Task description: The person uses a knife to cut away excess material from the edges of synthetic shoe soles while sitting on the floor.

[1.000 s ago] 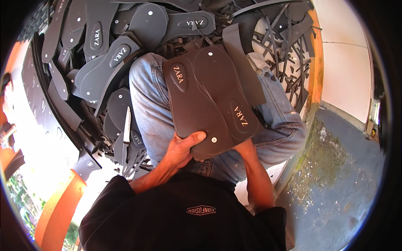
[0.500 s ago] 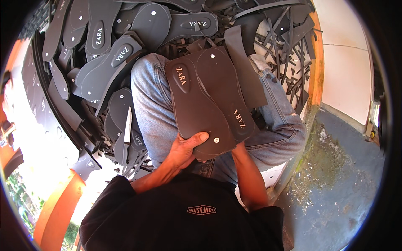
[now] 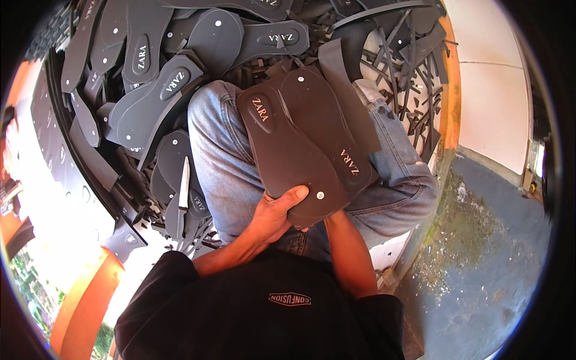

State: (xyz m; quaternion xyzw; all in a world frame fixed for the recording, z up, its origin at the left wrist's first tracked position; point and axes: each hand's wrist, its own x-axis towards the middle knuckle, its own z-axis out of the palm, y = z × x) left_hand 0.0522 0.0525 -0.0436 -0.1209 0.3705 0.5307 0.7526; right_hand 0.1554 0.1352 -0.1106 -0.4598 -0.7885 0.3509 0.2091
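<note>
Over my lap lies a black sheet (image 3: 300,144) marked with two insole shapes set head to toe, each with pale lettering and a small white dot. My left hand (image 3: 278,215) grips its near edge, thumb pressed flat on top near one dot and the other fingers underneath. My right hand (image 3: 337,221) reaches beneath the near right part of the sheet, so its fingers are hidden. A plain black strip (image 3: 351,96) lies beyond the sheet, partly across my right leg.
A knife (image 3: 183,195) with a dark handle rests on black insole pieces left of my leg. More printed insoles (image 3: 153,102) are heaped at the far left. Thin black offcuts (image 3: 414,102) lie scattered at the far right. A grey floor (image 3: 480,258) spreads at the right.
The sheet's near end has shifted slightly to the right and turned a little. My left hand has moved right with it, still gripping the edge.
</note>
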